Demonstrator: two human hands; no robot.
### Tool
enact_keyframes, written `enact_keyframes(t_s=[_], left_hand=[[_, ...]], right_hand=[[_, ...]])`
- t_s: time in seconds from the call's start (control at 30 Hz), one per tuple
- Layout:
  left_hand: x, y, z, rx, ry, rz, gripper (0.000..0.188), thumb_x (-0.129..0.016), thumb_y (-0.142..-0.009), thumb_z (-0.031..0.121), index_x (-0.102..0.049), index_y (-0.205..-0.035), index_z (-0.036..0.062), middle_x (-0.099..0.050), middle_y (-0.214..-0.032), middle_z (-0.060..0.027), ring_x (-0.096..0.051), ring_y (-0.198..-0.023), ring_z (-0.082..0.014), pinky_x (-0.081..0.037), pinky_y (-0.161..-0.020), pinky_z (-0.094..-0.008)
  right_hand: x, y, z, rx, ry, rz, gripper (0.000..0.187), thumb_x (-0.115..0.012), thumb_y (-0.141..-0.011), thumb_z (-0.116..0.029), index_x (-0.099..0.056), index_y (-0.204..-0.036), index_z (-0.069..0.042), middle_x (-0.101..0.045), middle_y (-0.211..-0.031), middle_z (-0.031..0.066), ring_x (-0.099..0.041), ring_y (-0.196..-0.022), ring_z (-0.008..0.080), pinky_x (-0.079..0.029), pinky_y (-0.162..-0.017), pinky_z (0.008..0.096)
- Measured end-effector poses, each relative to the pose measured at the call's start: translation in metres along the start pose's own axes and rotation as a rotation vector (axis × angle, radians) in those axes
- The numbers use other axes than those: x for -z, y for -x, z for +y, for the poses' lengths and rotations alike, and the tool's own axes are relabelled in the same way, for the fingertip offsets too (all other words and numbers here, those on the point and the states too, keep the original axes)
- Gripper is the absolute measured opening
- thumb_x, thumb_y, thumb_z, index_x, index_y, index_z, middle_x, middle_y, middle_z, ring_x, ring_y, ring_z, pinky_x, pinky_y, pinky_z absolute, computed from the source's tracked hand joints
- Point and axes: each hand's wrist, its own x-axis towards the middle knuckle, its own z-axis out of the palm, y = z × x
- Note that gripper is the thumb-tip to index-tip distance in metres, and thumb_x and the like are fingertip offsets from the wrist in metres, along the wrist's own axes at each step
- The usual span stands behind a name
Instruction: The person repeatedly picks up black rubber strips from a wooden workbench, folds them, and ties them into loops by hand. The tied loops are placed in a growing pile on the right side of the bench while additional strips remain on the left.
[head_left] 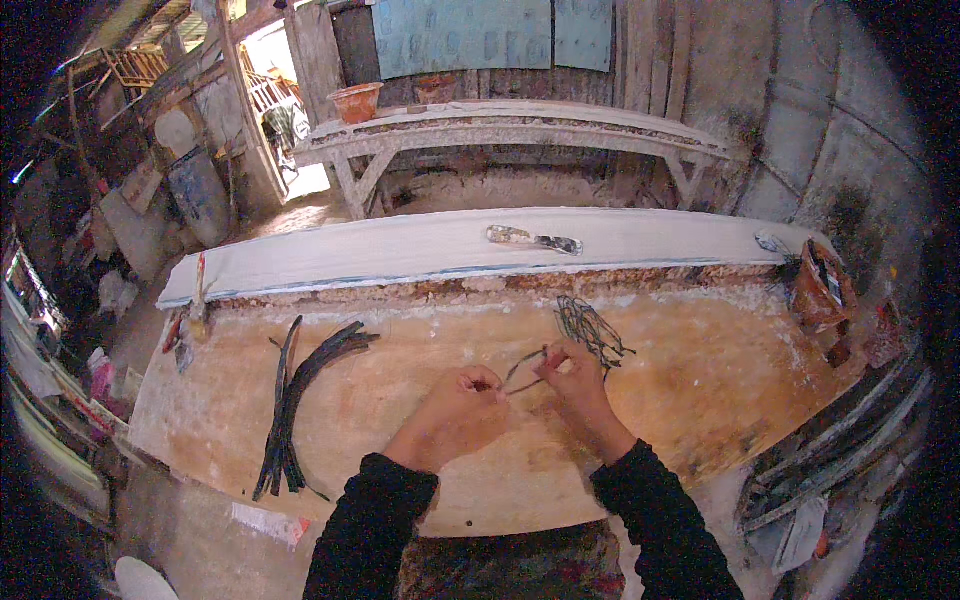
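Over the middle of a wooden board [420,495], my left hand [455,415] pinches one end of a thin dark strip [522,385]. My right hand [578,385] pinches the same strip a little to the right, so it bends into a small loop between my fingers. Just beyond my right hand lies a loose tangle of thin dark strips [590,325]. To the left of my left hand rests a bundle of long, flat black strips [295,415], fanned apart at the ends. The strip's exact ends are hidden by my fingers.
A long white slab [400,250] spans the board's far side, with a whitish-stained tool [535,240] on it. An orange-brown container [822,288] stands at the right end, a brush [199,300] at the left. Behind is a white bench [520,128] with an orange pot [356,102].
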Motion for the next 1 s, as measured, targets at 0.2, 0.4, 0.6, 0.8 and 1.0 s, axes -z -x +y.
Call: enact_keyframes(t_s=[0.2,0.4,0.6,0.8,1.0], left_hand=[[0.007,-0.015,-0.025,-0.371,-0.397,-0.289,0.006,-0.062,-0.079,0.008,-0.058,-0.08,0.0041,-0.056,-0.071,0.0,-0.053,-0.067,-0.0078,-0.043,-0.059,-0.0225],[0.012,-0.014,-0.015,-0.172,-0.032,0.132,0.008,-0.064,-0.078,0.01,-0.058,-0.079,0.0047,-0.055,-0.068,0.0021,-0.05,-0.061,-0.0068,-0.04,-0.055,-0.0226],[0.058,-0.045,-0.038,-0.362,-0.256,0.436,0.005,-0.063,-0.078,0.007,-0.058,-0.077,0.0058,-0.055,-0.066,-0.0018,-0.05,-0.058,-0.0089,-0.041,-0.051,-0.0241],[0.029,-0.024,-0.011,-0.314,0.2,0.464,0.005,-0.058,-0.078,-0.002,-0.058,-0.078,0.0032,-0.056,-0.067,-0.0024,-0.051,-0.058,-0.0103,-0.042,-0.05,-0.0249],[0.033,-0.03,-0.019,-0.289,0.134,0.421,0.005,-0.058,-0.077,-0.003,-0.058,-0.077,0.0015,-0.056,-0.067,-0.0012,-0.051,-0.058,-0.0089,-0.042,-0.05,-0.0238]], right_hand=[[0.002,-0.021,0.031,0.011,0.048,0.183,0.012,-0.065,-0.078,-0.012,-0.056,-0.081,-0.004,-0.048,-0.076,0.0009,-0.044,-0.072,0.0095,-0.038,-0.068,0.0233],[0.001,-0.015,0.029,0.117,0.076,0.248,0.013,-0.068,-0.075,-0.013,-0.062,-0.083,-0.005,-0.048,-0.084,0.0026,-0.046,-0.078,0.0128,-0.04,-0.071,0.0251],[-0.002,-0.003,0.006,0.245,0.142,-0.069,0.014,-0.07,-0.073,-0.017,-0.064,-0.079,-0.005,-0.049,-0.092,0.0048,-0.05,-0.089,0.0184,-0.042,-0.076,0.0285],[-0.016,0.026,-0.023,-0.221,-0.406,-0.718,0.027,-0.064,-0.08,-0.026,-0.063,-0.089,-0.001,-0.05,-0.105,0.0054,-0.05,-0.098,0.0186,-0.043,-0.084,0.0322],[-0.008,0.029,-0.03,-0.313,-0.36,-0.705,0.019,-0.064,-0.08,-0.019,-0.061,-0.085,-0.001,-0.054,-0.102,0.0061,-0.053,-0.089,0.0167,-0.043,-0.082,0.0292]])
